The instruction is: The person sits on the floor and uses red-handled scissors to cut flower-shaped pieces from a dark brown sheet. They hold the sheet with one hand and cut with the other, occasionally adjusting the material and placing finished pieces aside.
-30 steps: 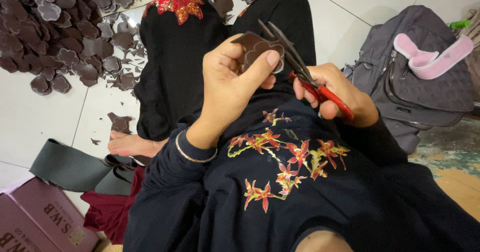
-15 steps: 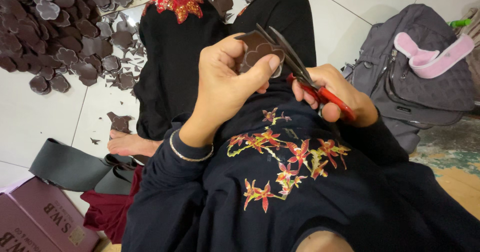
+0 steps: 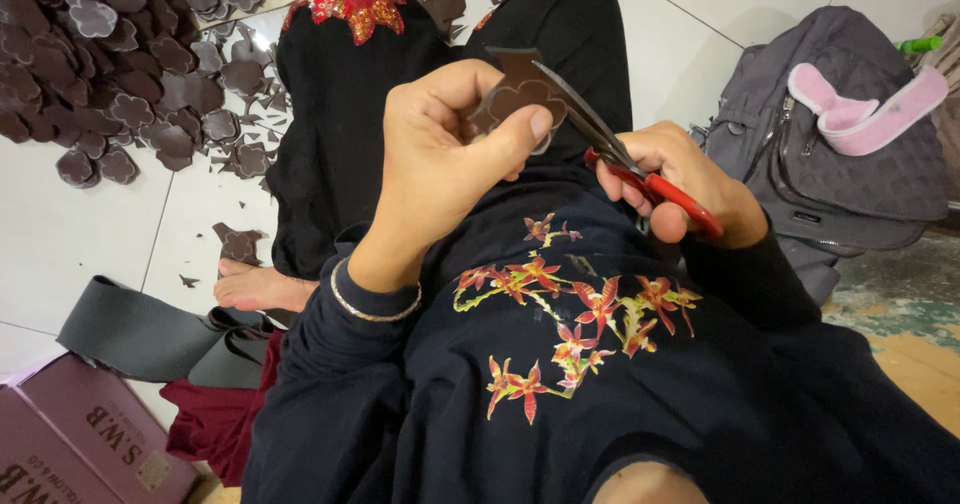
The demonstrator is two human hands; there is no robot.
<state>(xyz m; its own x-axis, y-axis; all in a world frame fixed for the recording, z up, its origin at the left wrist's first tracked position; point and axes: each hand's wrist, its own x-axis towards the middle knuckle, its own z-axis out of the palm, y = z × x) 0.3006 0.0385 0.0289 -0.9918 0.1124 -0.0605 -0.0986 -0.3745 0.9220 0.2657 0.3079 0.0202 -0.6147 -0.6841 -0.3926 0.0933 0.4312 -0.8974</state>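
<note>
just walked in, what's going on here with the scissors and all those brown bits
A person sitting on the tiled floor is cutting a dark brown shape with red-handled scissors. The left hand pinches the piece while the right hand works the scissors, blades at its edge. A pile of cut flower-shaped pieces and scraps lies on the floor beside them.

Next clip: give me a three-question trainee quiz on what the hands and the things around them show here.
1. True or false: the right hand holds red-handled scissors.
2. What does the left hand pinch? A) a dark brown flower-shaped piece B) a pink slipper C) a grey strap
3. Fill in: the pile of cut brown pieces lies on the white tiled ____.

Key:
1. True; the blades meet the piece.
2. A, the dark brown flower-shaped piece.
3. Floor, at upper left; a grey backpack sits at the right.
</note>
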